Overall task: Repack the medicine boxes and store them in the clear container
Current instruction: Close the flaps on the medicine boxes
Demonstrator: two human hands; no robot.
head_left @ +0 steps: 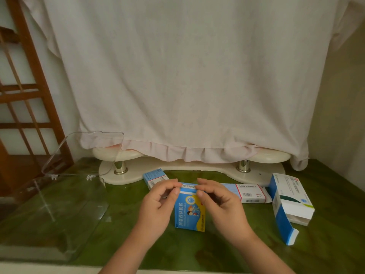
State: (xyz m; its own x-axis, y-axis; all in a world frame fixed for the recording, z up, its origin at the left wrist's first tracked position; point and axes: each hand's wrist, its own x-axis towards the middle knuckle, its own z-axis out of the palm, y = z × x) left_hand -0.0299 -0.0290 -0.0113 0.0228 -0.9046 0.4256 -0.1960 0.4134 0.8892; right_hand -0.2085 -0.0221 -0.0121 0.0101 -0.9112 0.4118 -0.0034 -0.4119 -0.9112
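A blue-and-yellow medicine box is held upright near the middle of the green bench, toward its front edge. Its top flap is pinched from both ends: the fingers of the left hand are curled on the left end, those of the right hand on the right end. The clear container is seen by the bench's left edge, its lid raised. A small blue box is partly hidden behind the left hand. A red-and-white box is laid flat just right of the right hand. A large blue-and-white box is found near the right edge, its end flap hanging open.
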